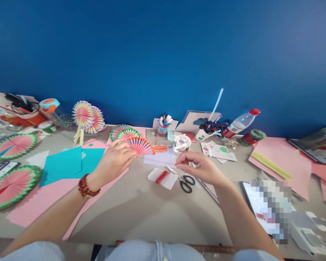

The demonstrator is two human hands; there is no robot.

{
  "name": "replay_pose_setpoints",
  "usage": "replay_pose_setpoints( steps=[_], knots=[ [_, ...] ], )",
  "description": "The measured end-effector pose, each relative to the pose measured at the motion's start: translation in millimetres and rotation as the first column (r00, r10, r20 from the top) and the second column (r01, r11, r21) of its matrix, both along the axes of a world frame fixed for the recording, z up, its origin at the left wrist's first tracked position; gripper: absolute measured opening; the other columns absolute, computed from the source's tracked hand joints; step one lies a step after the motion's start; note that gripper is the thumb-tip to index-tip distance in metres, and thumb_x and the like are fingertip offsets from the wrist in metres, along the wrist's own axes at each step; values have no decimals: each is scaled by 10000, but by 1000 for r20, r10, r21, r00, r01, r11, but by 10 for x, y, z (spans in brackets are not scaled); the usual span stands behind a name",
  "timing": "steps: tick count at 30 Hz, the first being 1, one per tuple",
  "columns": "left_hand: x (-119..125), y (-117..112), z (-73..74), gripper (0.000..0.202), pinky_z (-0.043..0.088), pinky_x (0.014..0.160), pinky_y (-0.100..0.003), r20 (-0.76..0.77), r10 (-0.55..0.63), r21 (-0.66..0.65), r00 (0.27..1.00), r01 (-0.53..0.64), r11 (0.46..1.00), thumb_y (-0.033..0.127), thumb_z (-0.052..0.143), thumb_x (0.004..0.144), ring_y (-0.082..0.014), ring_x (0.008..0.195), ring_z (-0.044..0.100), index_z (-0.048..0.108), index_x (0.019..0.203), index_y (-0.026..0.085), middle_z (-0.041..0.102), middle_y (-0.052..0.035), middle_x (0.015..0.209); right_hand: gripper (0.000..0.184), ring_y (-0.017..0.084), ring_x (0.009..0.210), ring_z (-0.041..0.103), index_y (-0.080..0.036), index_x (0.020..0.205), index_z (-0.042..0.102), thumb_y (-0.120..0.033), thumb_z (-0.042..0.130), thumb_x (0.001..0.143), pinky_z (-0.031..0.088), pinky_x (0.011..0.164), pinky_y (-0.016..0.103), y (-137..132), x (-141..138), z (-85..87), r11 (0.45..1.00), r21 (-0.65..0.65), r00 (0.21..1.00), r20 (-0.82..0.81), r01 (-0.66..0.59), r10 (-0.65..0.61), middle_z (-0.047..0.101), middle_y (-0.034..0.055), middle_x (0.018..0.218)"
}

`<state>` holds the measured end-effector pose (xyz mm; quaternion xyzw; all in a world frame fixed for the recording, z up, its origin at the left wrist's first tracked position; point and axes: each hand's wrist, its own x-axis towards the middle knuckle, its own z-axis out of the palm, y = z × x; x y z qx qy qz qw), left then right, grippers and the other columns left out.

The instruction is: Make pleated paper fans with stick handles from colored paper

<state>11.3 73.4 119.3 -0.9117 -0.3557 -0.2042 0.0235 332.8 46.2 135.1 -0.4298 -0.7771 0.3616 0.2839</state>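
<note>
My left hand [114,159], with a red bead bracelet on its wrist, grips a pleated paper fan [141,145] with orange edges, spread out to the right. My right hand [200,167] is closed in a pinch at the thumb and forefinger. A thin reddish thread [163,162] seems to stretch from the fan to those fingertips. Below it on the table lie a white card wound with red thread [162,177] and black-handled scissors [187,183], blades pointing up and left. Lilac paper [155,156] and orange paper strips [161,148] are just behind.
Teal paper [62,166] and pink sheets lie at left, beside round watermelon-coloured fans [16,183]. Along the blue wall stand finished fans [83,114], a pen cup [163,127] and a tilted plastic bottle [240,123]. More pink paper [279,156] is at right.
</note>
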Motion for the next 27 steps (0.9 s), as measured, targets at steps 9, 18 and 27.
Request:
replay_pose_setpoints(
  steps=[9,18,27],
  knots=[
    [216,-176,-85,210,415,960,-431,134,-23,-60,991,31,998,181,471,966,-192,855,589,676,927,206,690,-37,846,128,151,680,601,-207,760,631,-220,583,878,455,589,235,-60,61,-296,1000,-3,995,98,9,-8,640,-2,717],
    [431,-245,-204,235,462,607,-257,506,252,-594,825,121,795,349,532,948,-154,689,619,691,863,199,709,-39,850,230,214,1045,641,-238,1142,642,-324,578,939,528,834,315,-249,-383,-548,996,26,996,-32,80,-79,682,79,1158],
    [506,-253,-281,301,349,405,-196,568,437,-777,698,278,565,451,593,894,-64,430,470,691,870,167,723,-35,840,232,169,749,634,-200,765,657,-404,655,876,503,728,290,-227,-763,-733,970,-209,918,-347,127,-194,688,16,762]
  ],
)
